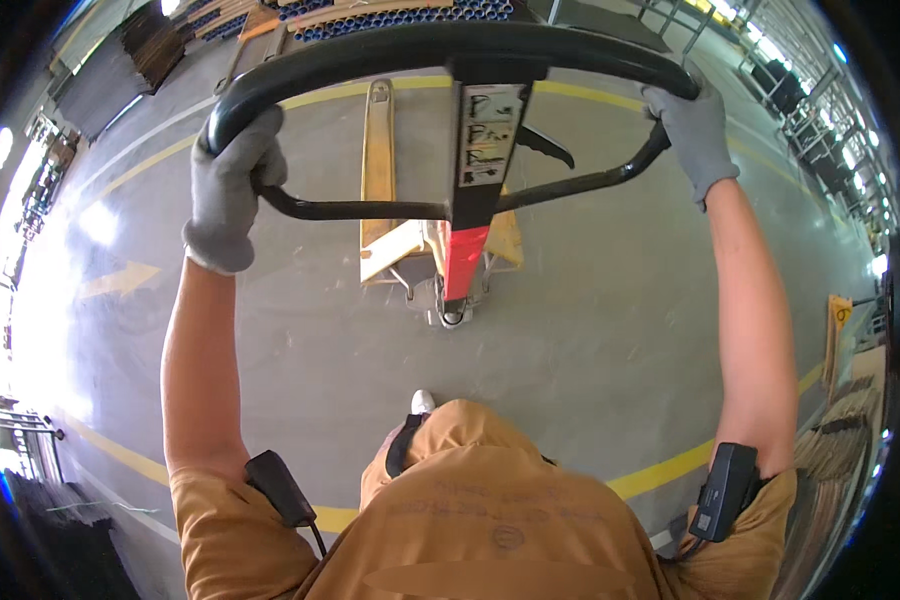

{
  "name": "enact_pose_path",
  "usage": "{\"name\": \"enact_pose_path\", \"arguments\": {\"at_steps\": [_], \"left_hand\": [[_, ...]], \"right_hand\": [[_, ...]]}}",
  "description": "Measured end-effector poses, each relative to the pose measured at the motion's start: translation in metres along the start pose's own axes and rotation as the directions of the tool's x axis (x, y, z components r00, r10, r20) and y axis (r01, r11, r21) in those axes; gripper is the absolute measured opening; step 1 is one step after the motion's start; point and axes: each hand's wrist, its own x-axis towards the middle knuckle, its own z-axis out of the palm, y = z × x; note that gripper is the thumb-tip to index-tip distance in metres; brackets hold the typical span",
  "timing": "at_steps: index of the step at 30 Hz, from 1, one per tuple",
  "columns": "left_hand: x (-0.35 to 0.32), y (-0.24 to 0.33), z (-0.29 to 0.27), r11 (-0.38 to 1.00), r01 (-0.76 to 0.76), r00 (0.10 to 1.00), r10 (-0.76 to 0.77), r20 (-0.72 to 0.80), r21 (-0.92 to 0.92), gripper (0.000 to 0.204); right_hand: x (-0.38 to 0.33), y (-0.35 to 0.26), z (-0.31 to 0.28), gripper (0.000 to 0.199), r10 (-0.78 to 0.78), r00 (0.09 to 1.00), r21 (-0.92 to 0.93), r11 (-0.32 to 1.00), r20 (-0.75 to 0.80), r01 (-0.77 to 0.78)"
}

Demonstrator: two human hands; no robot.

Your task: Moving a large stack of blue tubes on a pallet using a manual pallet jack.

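Note:
Both arms reach forward to the black loop handle of a yellow pallet jack. Wrapped round the handle's left bend is my left hand, in a grey glove. My right hand, gloved the same way, grips the right bend. Between them a black lever sticks out beside the labelled centre column. The column's lower part is red and runs down to the jack's base. One fork shows at full length; the handle and column partly hide the other.
Grey floor with yellow lines surrounds the jack. Blue-ended tubes are stacked ahead. Dark flat stacks stand at the far left, flat brown sheets at the near right. A metal-framed rack is at the left.

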Motion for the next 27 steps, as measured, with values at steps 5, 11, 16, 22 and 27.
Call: {"name": "enact_pose_path", "arguments": {"at_steps": [5, 11, 16, 22, 27], "left_hand": [[0.013, -0.015, 0.011, 0.995, 0.017, 0.999, -0.012, -0.049, 0.100, 0.019], [0.008, -0.017, 0.029, 1.000, 0.007, 0.999, -0.008, 0.040, 0.027, 0.031], [0.003, -0.019, 0.058, 0.983, -0.185, 0.980, 0.184, 0.070, 0.004, 0.029], [0.000, -0.027, 0.081, 0.964, -0.263, 0.960, 0.266, 0.086, -0.050, 0.028], [-0.001, -0.031, 0.094, 0.940, -0.337, 0.938, 0.340, 0.074, -0.041, 0.025]], "right_hand": [[0.000, 0.019, -0.002, 0.015, 0.107, 0.994, -0.012, 0.994, 0.010, -0.106], [0.012, 0.042, -0.037, 0.028, 0.152, 0.988, -0.186, 0.971, 0.003, -0.149], [0.013, 0.060, -0.074, 0.037, 0.055, 0.991, -0.381, 0.919, -0.123, -0.098], [0.025, 0.084, -0.106, 0.034, 0.062, 0.991, -0.269, 0.959, -0.118, -0.092], [0.012, 0.066, -0.093, 0.021, 0.127, 0.970, -0.130, 0.979, -0.205, -0.156]]}}
